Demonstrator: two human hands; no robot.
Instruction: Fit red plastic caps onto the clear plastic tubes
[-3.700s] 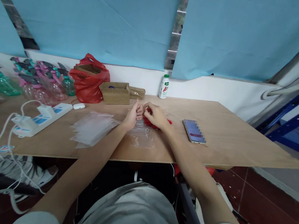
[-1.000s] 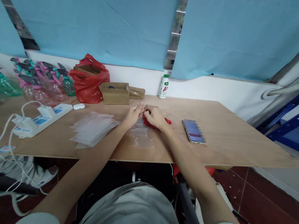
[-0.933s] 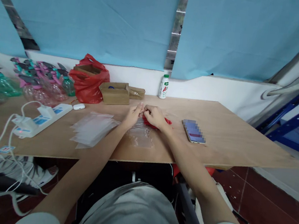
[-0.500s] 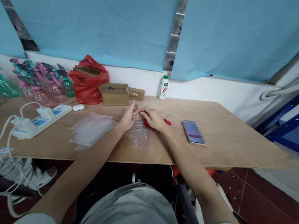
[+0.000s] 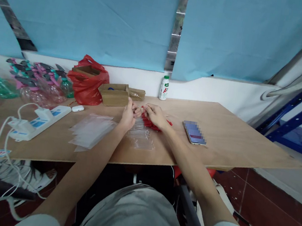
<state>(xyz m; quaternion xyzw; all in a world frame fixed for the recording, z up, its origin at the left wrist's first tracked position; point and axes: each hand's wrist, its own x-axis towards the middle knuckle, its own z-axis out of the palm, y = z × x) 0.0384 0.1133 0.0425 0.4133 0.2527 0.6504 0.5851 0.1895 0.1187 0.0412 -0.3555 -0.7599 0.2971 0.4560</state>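
Observation:
My left hand (image 5: 128,116) is closed, thumb up, with its fingers pinched on a thin piece too small to make out. Close by on the right, my right hand (image 5: 154,115) pinches a small red piece (image 5: 142,107) at its fingertips, which sits in the gap between both hands. Under and beside my right hand lies a pile of small red pieces (image 5: 152,124), partly covered by it. Nearer to me, a row of thin clear plastic tubes (image 5: 142,141) lies on the wooden table (image 5: 231,138); my hands hide its far end.
Left of my arms are clear plastic bags (image 5: 90,131), a white power strip (image 5: 44,121) with cables, and a white case (image 5: 77,108). Behind stand spray bottles (image 5: 42,89), a red bag (image 5: 87,86), a cardboard box (image 5: 115,97) and a white bottle (image 5: 164,88). A phone (image 5: 194,132) lies right.
My right hand has lifted slightly off the red pile, showing more of it, and a red piece now shows at its fingertips. My left hand has shifted a little left.

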